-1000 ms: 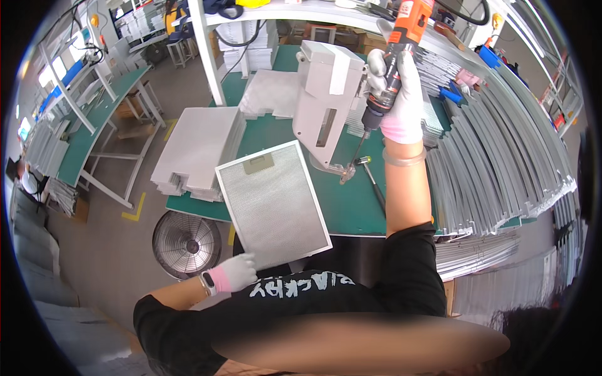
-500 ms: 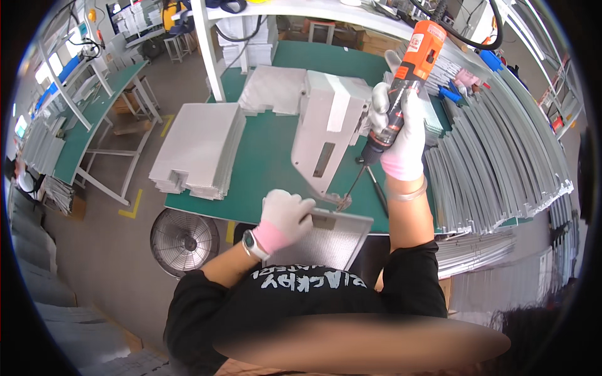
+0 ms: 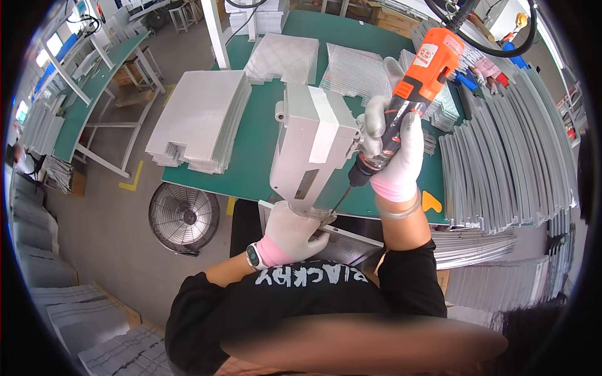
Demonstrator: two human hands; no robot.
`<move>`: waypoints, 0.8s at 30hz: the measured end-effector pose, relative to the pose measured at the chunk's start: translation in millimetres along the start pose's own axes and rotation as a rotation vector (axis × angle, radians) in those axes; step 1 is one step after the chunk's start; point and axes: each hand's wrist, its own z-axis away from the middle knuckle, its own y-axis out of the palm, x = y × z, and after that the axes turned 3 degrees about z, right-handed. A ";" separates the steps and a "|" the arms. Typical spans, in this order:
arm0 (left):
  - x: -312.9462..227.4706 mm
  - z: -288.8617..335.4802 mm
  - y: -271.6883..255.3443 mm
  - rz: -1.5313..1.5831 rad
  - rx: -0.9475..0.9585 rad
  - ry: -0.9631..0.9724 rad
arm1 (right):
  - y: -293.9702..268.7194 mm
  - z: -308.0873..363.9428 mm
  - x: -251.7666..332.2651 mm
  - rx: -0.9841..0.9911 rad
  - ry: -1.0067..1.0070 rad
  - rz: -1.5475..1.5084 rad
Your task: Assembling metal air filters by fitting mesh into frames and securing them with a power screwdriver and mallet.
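Observation:
My right hand [image 3: 401, 147], in a white glove with a pink cuff, is wrapped round an orange and black power screwdriver [image 3: 414, 94]. Its long thin bit slants down to the top edge of a metal-framed mesh panel [image 3: 354, 237] in front of me. Just left of it, a light grey tapered housing [image 3: 307, 147] with a white strip reaches its narrow end down to the same spot; how it is supported is hidden. My left hand [image 3: 290, 235], gloved too, is closed over the panel's frame beside that end, thumb on the near side. Its fingertips are partly hidden.
A stack of pale sheets [image 3: 197, 113] lies on the green table [image 3: 251, 164] at left. Many grey metal strips [image 3: 495, 156] fill the right side. Mesh pieces [image 3: 360, 69] lie farther back, and a yellow piece [image 3: 431, 202] near the front edge. A fan [image 3: 185, 218] stands on the floor.
The screwdriver and grey housing have come nearer to me relative to the table. My left hand has moved beside the bit's tip, and the panel sits lower, partly covered. The view has shifted.

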 end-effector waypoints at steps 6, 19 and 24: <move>-0.5 3.1 -2.4 0.037 0.032 -0.005 | -3.3 0.4 0.8 0.000 0.029 0.074; 4.9 -0.3 -1.4 0.081 -0.064 0.095 | 3.1 2.5 -3.4 -0.029 0.027 0.134; 6.8 9.8 9.0 0.118 0.046 0.063 | 5.6 29.1 -23.9 -0.049 0.176 0.180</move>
